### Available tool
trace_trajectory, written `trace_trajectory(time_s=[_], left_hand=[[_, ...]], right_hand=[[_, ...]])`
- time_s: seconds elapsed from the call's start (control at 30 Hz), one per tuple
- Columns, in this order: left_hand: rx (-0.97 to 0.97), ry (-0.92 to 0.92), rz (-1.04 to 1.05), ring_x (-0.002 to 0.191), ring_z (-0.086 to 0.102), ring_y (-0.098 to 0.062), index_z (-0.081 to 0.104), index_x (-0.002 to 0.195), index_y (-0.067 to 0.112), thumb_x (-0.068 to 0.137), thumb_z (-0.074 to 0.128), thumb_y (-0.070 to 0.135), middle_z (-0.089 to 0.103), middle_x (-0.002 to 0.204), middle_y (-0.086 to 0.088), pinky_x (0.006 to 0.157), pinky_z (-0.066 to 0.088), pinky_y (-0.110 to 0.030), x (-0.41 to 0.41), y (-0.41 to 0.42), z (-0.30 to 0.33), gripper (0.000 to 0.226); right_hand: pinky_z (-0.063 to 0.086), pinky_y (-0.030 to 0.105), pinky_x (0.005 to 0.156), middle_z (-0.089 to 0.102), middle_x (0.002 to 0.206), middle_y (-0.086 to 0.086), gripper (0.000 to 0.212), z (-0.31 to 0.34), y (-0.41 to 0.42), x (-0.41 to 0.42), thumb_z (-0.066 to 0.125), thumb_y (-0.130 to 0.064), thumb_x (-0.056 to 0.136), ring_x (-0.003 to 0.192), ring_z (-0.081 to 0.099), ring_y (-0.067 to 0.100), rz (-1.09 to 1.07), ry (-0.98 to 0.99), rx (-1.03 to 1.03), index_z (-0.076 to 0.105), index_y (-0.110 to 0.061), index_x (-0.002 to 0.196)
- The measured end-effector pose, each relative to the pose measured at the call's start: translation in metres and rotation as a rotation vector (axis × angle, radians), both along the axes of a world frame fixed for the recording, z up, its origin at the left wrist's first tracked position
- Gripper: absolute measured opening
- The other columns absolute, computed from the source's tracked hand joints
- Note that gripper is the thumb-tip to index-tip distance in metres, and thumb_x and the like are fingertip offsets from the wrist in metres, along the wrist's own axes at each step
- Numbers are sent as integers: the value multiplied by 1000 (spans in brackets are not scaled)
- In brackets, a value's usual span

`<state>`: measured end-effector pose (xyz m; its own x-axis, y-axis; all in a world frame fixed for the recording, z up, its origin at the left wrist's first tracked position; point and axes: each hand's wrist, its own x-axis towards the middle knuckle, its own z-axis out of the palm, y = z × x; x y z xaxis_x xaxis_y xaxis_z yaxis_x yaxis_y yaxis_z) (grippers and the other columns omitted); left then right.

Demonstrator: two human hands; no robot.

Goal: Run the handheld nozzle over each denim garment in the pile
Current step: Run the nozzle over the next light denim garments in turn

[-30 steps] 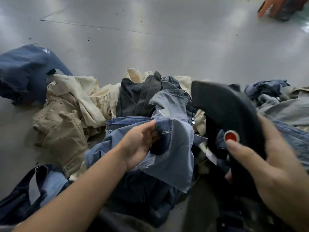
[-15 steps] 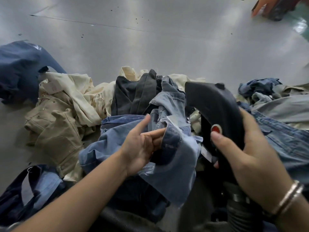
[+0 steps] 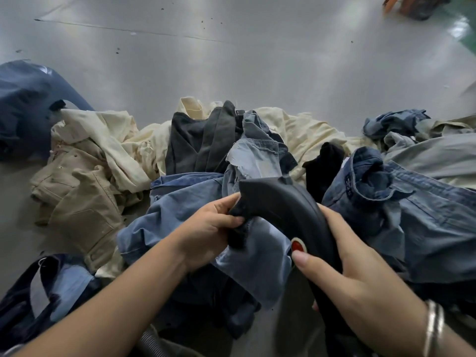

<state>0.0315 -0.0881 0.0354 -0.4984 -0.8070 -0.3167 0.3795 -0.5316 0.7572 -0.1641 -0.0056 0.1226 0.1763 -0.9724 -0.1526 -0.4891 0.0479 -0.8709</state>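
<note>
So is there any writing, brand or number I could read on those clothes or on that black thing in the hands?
None can be read.
Dark patch on the blue denim shirt: pale marks, too blurred to read.
Red button on the black nozzle, held by the right hand: no lettering visible.

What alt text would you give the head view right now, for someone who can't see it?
A person's right hand grips a black handheld nozzle, thumb beside its red button, against a light blue denim garment that the left hand holds. Tan, cream, dark grey and blue clothes lie heaped on a grey floor.
</note>
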Motion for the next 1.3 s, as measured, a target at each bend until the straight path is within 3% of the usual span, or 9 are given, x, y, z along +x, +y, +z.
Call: trace_trajectory(time_s=[0.2, 0.3, 0.4, 0.5, 0.6, 0.83, 0.97, 1.13, 1.3], left_hand=[[36, -19, -58, 101, 63, -23, 63, 122, 6, 63, 47, -16, 66, 115, -15, 92, 47, -29, -2, 4, 0, 64], [119, -46, -3, 81, 63, -20, 64, 115, 4, 65, 55, -4, 65, 96, -12, 78, 48, -29, -3, 1, 6, 52], [161, -141, 61, 66, 65, -16, 65, 99, 5, 69, 66, 1, 68, 81, -7, 62, 52, -26, -7, 0, 5, 30], [147, -151, 122, 75, 67, -20, 67, 100, 7, 79, 46, -11, 71, 87, -10, 72, 52, -31, -10, 0, 2, 35], [123, -121, 99, 85, 63, -24, 66, 104, 7, 73, 45, -12, 71, 94, -11, 79, 47, -34, -4, -1, 1, 43], [106, -86, -5, 88, 69, -23, 70, 106, 8, 66, 49, -10, 70, 105, -14, 76, 57, -28, -3, 4, 4, 49], [109, -75, 59, 86, 69, -22, 65, 112, 7, 68, 48, -10, 70, 104, -13, 82, 53, -32, 1, -1, 5, 51], [95, -114, 22, 96, 65, -27, 64, 115, 6, 71, 47, -10, 68, 110, -16, 86, 52, -34, 1, -1, 0, 50], [74, -177, 23, 90, 69, -25, 68, 108, 2, 67, 44, -14, 70, 106, -16, 76, 58, -28, 9, -7, 0, 49]], right_hand=[[55, 39, 62, 69, 78, -12, 24, -2, -30, -21, 63, -34, 86, 62, 64, 10, -247, -102, -69, 53, -42, 107], [51, 18, 53, 68, 72, -15, 23, 8, -34, -33, 67, -27, 88, 57, 64, 1, -238, -208, -62, 57, -43, 100], [48, 12, 53, 69, 77, -15, 32, 9, -23, -22, 63, -35, 75, 59, 63, -1, -100, -229, -15, 57, -51, 102], [49, 18, 60, 69, 91, -17, 44, -2, -12, -5, 60, -43, 73, 65, 62, -3, 17, -120, 41, 46, -59, 110], [46, 25, 65, 66, 91, -24, 48, -11, -7, 4, 57, -50, 74, 65, 62, -5, 44, -69, 87, 37, -65, 115], [51, 38, 67, 67, 80, -19, 26, -2, -31, -8, 63, -30, 87, 64, 62, 3, -168, -146, -31, 52, -47, 104], [50, 19, 60, 68, 82, -21, 37, 9, -25, -13, 62, -41, 79, 62, 63, -3, -82, -158, -34, 50, -47, 113], [46, 26, 62, 66, 88, -22, 41, -4, -15, 4, 57, -50, 74, 62, 61, -3, 53, -55, 66, 41, -64, 109], [54, 40, 65, 65, 83, -4, 35, -16, -44, -2, 62, -28, 89, 64, 62, 13, -181, -85, -26, 49, -37, 120]])
